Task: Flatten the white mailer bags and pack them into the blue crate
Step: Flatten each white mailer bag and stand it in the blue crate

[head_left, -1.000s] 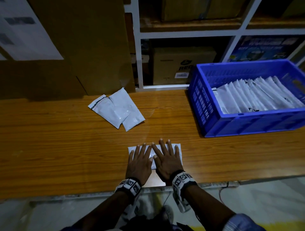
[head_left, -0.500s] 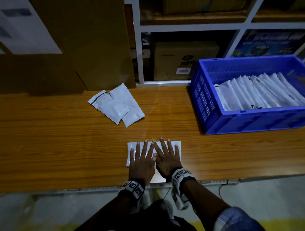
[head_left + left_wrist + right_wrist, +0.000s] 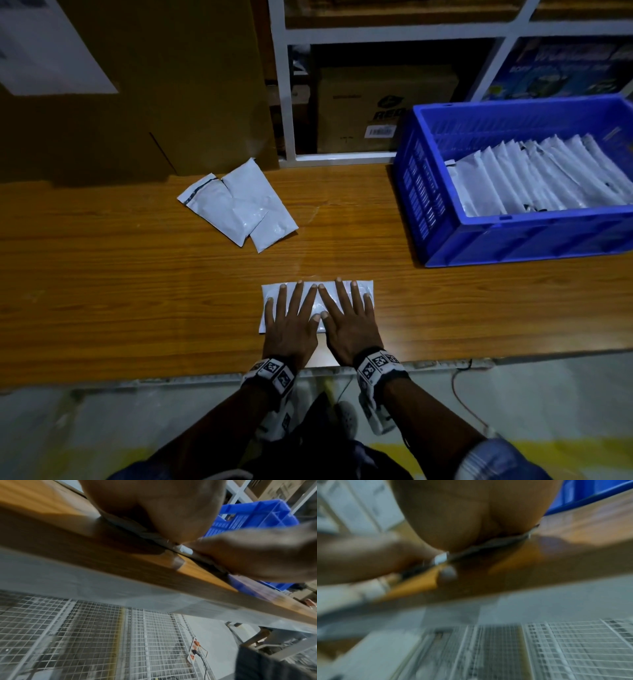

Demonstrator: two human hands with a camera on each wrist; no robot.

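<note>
A white mailer bag lies flat on the wooden table near its front edge. My left hand and right hand press down on it side by side, fingers straight and spread, thumbs nearly touching. Both palms cover most of the bag. The left wrist view shows my left palm on the bag's edge, and the blurred right wrist view shows the same bag edge under my right palm. The blue crate stands at the right, holding several white bags in an overlapping row.
Two more white mailer bags lie overlapping further back on the table, left of centre. A large cardboard box stands behind them and a white shelf frame with boxes behind the crate. A wire grid lies below the table.
Both hands have slid slightly forward over the bag, still pressing it flat. The bag and the crate have not moved.
</note>
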